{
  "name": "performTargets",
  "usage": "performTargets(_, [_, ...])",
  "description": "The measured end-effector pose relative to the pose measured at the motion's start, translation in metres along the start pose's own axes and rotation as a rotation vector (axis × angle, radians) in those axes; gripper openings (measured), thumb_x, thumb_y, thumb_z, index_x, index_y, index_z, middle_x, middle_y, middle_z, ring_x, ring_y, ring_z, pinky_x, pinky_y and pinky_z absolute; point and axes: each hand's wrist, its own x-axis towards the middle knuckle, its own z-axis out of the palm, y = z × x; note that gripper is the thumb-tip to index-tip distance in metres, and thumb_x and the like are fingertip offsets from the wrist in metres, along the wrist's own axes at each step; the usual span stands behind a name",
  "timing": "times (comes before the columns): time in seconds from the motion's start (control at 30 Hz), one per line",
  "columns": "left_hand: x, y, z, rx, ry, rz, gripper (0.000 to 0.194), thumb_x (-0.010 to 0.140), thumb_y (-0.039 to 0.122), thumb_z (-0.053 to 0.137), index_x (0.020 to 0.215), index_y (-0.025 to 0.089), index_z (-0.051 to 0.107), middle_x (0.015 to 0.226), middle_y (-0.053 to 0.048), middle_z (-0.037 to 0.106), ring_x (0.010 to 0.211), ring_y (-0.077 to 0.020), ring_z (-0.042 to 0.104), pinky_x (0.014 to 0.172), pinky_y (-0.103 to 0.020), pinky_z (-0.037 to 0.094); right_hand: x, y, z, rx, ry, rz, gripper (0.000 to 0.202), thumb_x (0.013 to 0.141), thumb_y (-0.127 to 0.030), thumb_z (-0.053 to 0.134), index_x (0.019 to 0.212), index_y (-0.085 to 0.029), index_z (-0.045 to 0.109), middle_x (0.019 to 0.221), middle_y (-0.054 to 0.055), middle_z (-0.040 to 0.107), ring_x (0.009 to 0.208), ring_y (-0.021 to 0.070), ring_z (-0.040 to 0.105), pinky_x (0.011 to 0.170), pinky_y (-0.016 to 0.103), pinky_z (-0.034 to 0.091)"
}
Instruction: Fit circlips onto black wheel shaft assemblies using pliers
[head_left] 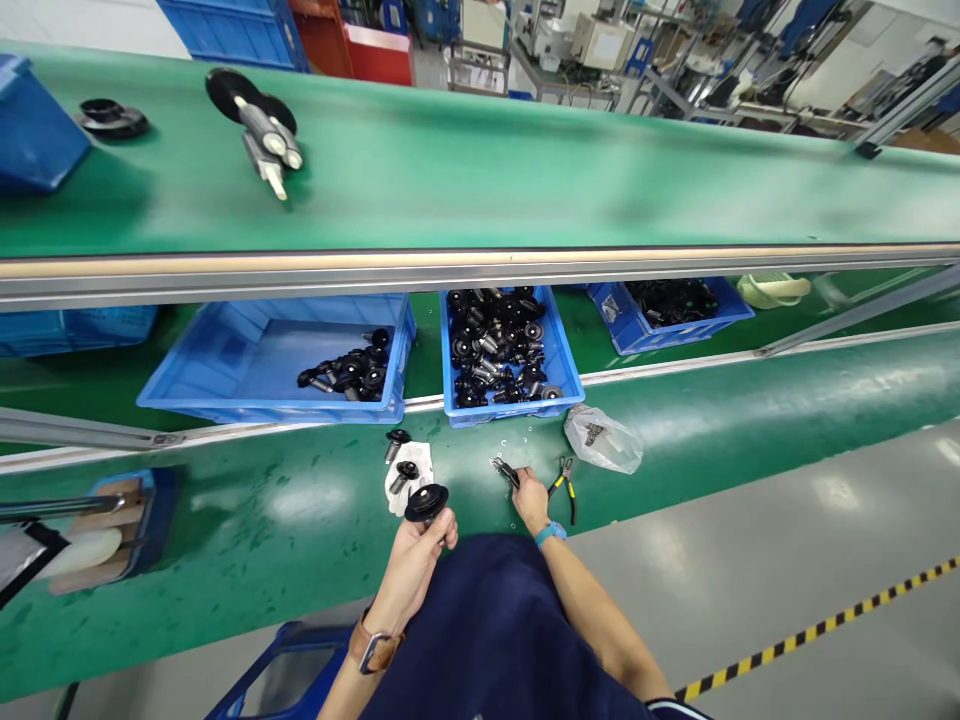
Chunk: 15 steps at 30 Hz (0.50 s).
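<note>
Just in front of my body, my left hand [426, 545] is wrapped round the stem of a part with a round black top [427, 502]. Farther right, my right hand [531, 500] grips black-handled pliers [506, 472], whose tip is over small rings scattered on the green bench. Beside that hand lie yellow-and-black pliers [566, 490]. Two similar black-topped parts rest near my left hand, one on a white cloth [421, 465] and one at its upper edge [397, 440]. A clear plastic bag [606, 440] with small metal pieces sits to the right.
Behind the bench stand a large blue bin [270, 405] with several black parts, a fuller blue bin [512, 409] and a third bin [664, 338]. A metal-edged green shelf [480, 190] crosses above them. At the left is a fixture [120, 530]; a blue stool [281, 665] is below.
</note>
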Motion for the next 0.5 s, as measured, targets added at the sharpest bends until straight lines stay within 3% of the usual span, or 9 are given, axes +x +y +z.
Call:
performTargets(0.27, [0.003, 0.003, 0.007, 0.005, 0.007, -0.029, 0.046, 0.067, 0.048, 0.093, 0.087, 0.014, 0.068, 0.062, 0.004, 0.052, 0.059, -0.0102, 0.047, 0.056, -0.025, 0.039, 0.004, -0.002, -0.001, 0.065, -0.041, 0.004, 0.037, 0.099, -0.039, 0.065, 0.129, -0.018, 0.062, 0.131, 0.009, 0.063, 0.112, 0.0240, 0.065, 0.095, 0.046, 0.057])
performTargets(0.5, [0.005, 0.002, 0.010, 0.062, 0.009, -0.040, 0.049, 0.066, 0.052, 0.091, 0.084, 0.015, 0.066, 0.062, 0.004, 0.052, 0.058, -0.0101, 0.047, 0.056, -0.024, 0.039, 0.005, -0.013, -0.016, 0.368, -0.083, 0.139, 0.039, 0.098, -0.039, 0.067, 0.131, -0.018, 0.061, 0.133, 0.011, 0.062, 0.114, 0.0251, 0.064, 0.096, 0.047, 0.056])
